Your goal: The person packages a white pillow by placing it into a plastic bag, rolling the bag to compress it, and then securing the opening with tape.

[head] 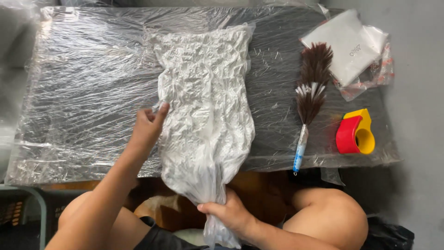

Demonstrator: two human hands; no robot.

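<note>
A crinkled, vacuum-packed white bundle in a clear plastic bag (206, 97) lies lengthwise on a low dark table wrapped in clear film (88, 78). My left hand (149, 126) presses against the bag's left edge, thumb raised on the plastic. My right hand (230, 212) is closed around the gathered neck of the bag, below the table's near edge. The bag's loose tail hangs down past that fist.
A brown feather duster with a blue-white handle (309, 95) lies right of the bag. A red and yellow tape dispenser (355, 133) sits near the table's right edge. Flat white packets in clear plastic (351, 46) lie at the back right. My bare knees are below the table.
</note>
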